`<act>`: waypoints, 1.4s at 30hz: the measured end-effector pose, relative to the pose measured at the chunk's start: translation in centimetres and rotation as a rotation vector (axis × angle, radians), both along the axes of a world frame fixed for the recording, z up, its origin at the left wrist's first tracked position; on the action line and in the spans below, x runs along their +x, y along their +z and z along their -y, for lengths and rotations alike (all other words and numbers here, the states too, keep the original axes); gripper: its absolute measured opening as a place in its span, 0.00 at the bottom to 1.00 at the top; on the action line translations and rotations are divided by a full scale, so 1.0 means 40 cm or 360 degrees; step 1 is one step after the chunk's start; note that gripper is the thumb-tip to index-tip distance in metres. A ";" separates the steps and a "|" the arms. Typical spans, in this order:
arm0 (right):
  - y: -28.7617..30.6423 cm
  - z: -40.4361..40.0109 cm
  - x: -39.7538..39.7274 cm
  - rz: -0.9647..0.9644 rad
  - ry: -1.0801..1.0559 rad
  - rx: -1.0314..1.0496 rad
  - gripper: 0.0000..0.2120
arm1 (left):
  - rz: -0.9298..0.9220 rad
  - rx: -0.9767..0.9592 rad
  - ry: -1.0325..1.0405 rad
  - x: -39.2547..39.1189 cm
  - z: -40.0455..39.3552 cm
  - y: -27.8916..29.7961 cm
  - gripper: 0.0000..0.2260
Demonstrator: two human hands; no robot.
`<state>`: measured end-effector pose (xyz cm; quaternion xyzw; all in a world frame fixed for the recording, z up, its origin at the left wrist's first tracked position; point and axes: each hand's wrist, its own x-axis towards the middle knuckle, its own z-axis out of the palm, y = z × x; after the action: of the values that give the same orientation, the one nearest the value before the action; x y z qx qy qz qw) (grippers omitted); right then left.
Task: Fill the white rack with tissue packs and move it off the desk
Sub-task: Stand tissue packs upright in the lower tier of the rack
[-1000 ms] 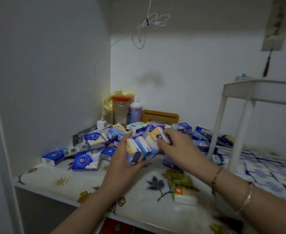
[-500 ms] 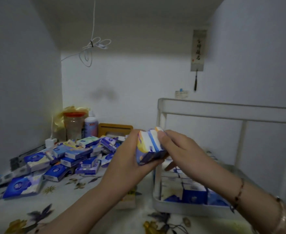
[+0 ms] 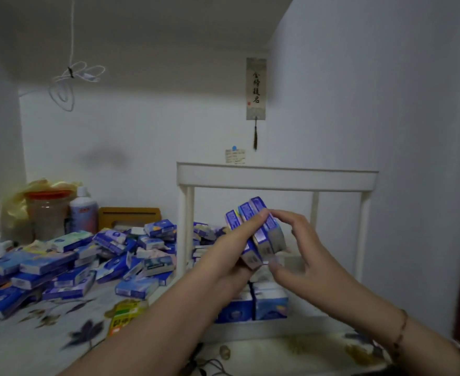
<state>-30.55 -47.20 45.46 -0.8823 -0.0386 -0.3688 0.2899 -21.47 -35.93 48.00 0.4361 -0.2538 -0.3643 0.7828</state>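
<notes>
My left hand point(image 3: 230, 249) grips a bundle of three blue tissue packs point(image 3: 261, 232) held on edge, raised inside the open front of the white rack point(image 3: 277, 177). My right hand point(image 3: 303, 256) is just right of the bundle, its fingers curved, the fingertips touching the packs' top and bottom ends. On the rack's lower tray point(image 3: 264, 331) stand several blue packs point(image 3: 269, 305). A big loose heap of tissue packs point(image 3: 82, 261) covers the desk to the left of the rack.
The desk has a flowered cloth point(image 3: 47, 337). At the back left stand a red-lidded jar point(image 3: 47, 213), a white bottle point(image 3: 83, 213) and a wooden box point(image 3: 130, 217). A yellow pack point(image 3: 124, 317) lies near my left forearm. Walls close in behind and to the right.
Both hands lifted the bundle from the heap and carried it right, into the rack's opening. My view swung right with them, so the rack now sits in the middle.
</notes>
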 end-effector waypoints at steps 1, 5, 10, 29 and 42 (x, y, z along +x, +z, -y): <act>-0.006 0.013 0.002 0.0039 -0.0044 -0.0060 0.32 | -0.0107 0.0011 -0.0065 -0.002 0.019 -0.003 0.12; -0.031 0.064 0.025 0.0153 -0.0237 -0.0199 0.37 | -0.0247 0.0159 -0.0293 -0.007 0.071 -0.011 0.20; -0.042 0.095 0.040 0.0175 -0.0345 -0.0084 0.28 | 0.0002 0.0432 -0.0454 0.026 0.109 -0.040 0.31; -0.085 0.251 0.162 -0.1041 -0.0554 -0.0055 0.41 | 0.2547 0.1707 0.0094 0.241 0.147 -0.181 0.24; -0.140 0.227 0.162 -0.0955 -0.0343 0.0505 0.23 | 0.2585 0.1762 0.0045 0.241 0.154 -0.185 0.24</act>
<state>-24.08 -56.29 39.85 -0.8943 0.1994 -0.1232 0.3813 -11.84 -42.08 40.59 0.8622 -0.5029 -0.0119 0.0597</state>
